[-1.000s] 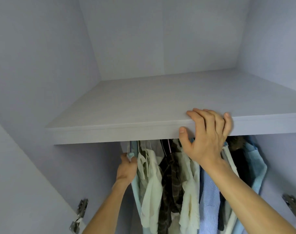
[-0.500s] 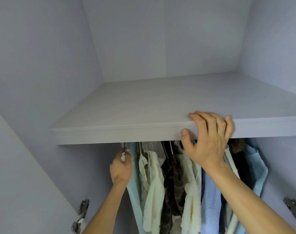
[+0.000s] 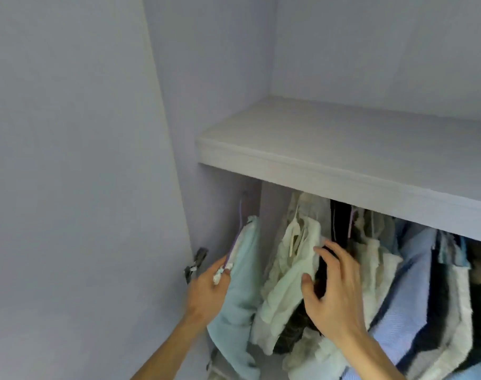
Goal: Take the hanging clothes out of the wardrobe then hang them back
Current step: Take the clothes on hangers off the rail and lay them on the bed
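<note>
The job looks barely begun. Nearly all the clothes (image 3: pixel 409 283) hang packed under the shelf (image 3: pixel 316 149) in the wardrobe, and none is out yet. At the left end, the pale blue top (image 3: pixel 239 283) tilts apart from the row on its purple hanger (image 3: pixel 235 242). The shelf hides whether its hook is off the rail. The left hand (image 3: pixel 206 292) reaches up and pinches the hanger's lower end. The right hand (image 3: pixel 332 297) is spread wide and holds nothing, its fingers at the cream shirt (image 3: pixel 288 270).

No text, brand or number can be read on the clothes (image 3: pixel 286 272) or shelf (image 3: pixel 343 176) (the frame is blurred).
</note>
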### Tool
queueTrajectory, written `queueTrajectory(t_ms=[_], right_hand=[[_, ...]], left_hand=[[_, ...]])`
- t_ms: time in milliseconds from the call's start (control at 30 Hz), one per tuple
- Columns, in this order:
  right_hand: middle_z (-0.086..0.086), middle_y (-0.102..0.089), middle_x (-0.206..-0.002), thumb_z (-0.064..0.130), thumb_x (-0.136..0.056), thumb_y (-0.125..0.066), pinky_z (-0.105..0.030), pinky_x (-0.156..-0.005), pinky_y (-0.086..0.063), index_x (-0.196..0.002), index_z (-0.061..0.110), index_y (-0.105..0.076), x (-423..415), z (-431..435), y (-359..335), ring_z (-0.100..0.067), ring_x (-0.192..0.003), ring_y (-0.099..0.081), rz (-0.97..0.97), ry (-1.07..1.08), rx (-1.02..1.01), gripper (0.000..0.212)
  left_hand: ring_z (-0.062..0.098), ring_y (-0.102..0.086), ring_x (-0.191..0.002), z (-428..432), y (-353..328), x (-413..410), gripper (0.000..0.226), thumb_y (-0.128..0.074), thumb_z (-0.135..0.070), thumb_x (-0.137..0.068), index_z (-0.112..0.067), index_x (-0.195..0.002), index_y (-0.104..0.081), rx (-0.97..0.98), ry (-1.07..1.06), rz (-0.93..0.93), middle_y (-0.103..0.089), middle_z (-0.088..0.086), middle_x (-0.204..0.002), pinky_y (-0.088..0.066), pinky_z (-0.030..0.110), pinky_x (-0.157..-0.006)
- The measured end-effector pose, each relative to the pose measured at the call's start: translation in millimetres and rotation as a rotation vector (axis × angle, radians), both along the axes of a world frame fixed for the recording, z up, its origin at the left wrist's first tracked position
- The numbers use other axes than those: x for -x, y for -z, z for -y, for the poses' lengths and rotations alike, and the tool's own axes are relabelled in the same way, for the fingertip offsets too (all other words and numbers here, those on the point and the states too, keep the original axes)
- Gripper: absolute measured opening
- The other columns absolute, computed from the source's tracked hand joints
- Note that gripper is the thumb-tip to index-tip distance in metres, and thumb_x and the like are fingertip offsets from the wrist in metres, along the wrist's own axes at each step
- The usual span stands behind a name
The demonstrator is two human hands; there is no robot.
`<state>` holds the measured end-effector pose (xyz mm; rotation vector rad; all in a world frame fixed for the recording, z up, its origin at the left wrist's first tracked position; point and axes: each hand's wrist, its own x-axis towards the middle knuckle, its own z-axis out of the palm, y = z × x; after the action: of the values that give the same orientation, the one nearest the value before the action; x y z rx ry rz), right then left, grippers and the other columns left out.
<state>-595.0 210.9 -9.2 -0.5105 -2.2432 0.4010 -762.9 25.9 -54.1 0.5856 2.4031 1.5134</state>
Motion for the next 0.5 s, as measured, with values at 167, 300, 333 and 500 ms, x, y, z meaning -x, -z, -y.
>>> queueTrajectory(t_ms=[167,300,333,500], right_hand=[[0.008,-0.042,-0.141,0.041,-0.094,-0.059,-0.026,-0.108,-0.033,-0.141,0.021,-0.044,46,62,44,-0.013,-0.135,-0.036,0.338,-0.342,0.382,0.054],[-0.004,-0.042,-0.151,0.05,-0.094,-0.054,-0.034,-0.115,-0.028,-0.149,0.014,-0.038,73,123,72,-0.025,-0.139,-0.035,0.604,-0.62,0.347,0.067],[-0.005,-0.042,-0.152,0.051,-0.094,-0.053,-0.035,-0.116,-0.026,-0.149,0.012,-0.039,77,141,78,-0.026,-0.14,-0.035,0.636,-0.707,0.321,0.069],[-0.008,-0.069,-0.116,0.062,-0.093,-0.037,-0.028,-0.105,-0.028,-0.11,0.015,-0.073,57,242,108,-0.027,-0.116,-0.054,0.639,-1.192,0.132,0.062]], left_hand=[[0.005,-0.066,-0.095,114,40,-56,0.03,-0.051,-0.053,-0.096,-0.067,-0.123,-0.048,0.257,-0.125,-0.007,-0.073,-0.022,-0.099,-0.05,0.021,-0.082],[0.011,-0.062,-0.09,191,46,-133,0.036,-0.045,-0.061,-0.094,-0.063,-0.13,-0.044,0.373,-0.291,0.015,-0.074,-0.011,-0.092,-0.048,0.022,-0.075],[0.011,-0.058,-0.091,204,47,-154,0.037,-0.047,-0.061,-0.094,-0.061,-0.131,-0.046,0.386,-0.351,0.017,-0.072,-0.004,-0.084,-0.048,0.023,-0.073],[0.026,-0.059,-0.084,240,57,-275,0.037,-0.047,-0.065,-0.089,-0.077,-0.123,-0.038,0.438,-0.638,0.109,-0.069,0.009,-0.086,-0.049,0.031,-0.07]])
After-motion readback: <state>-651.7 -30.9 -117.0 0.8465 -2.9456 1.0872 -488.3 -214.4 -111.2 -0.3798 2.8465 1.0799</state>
